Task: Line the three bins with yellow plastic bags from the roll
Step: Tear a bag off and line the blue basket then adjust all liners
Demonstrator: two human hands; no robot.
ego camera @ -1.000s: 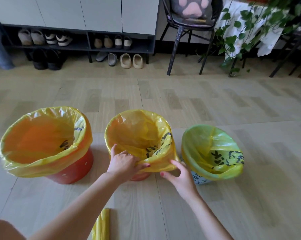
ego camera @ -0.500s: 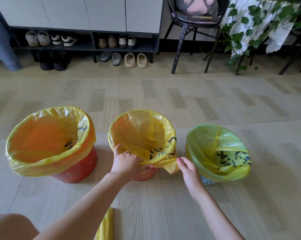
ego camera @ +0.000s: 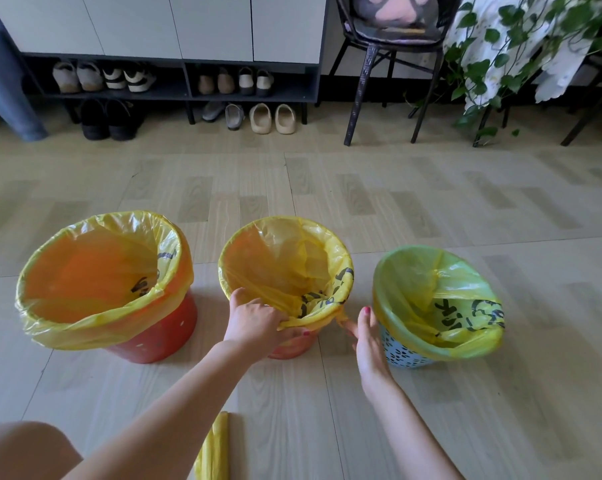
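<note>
Three bins stand in a row on the floor, each with a yellow bag folded over its rim: a large red bin [ego camera: 161, 341] at left, a smaller red middle bin [ego camera: 292, 348], and a blue patterned bin [ego camera: 401, 356] at right. My left hand [ego camera: 258, 322] grips the middle bag's [ego camera: 327, 237] folded edge at the near rim. My right hand [ego camera: 368, 336] is just right of that rim, its thumb and finger pinching a small twisted tail of the bag. The roll of yellow bags [ego camera: 214, 448] lies near me at the bottom edge.
A shoe rack [ego camera: 185, 95] with several pairs of shoes runs along the far wall under white cabinets. A black chair [ego camera: 389, 64] and a trailing green plant [ego camera: 493, 64] stand at the back right. My knee [ego camera: 22, 452] shows at the bottom left.
My right hand came in from beside the middle bin and took the bag's loose corner. The slack that hung over the near rim is now drawn tight. The left hand kept its grip.
</note>
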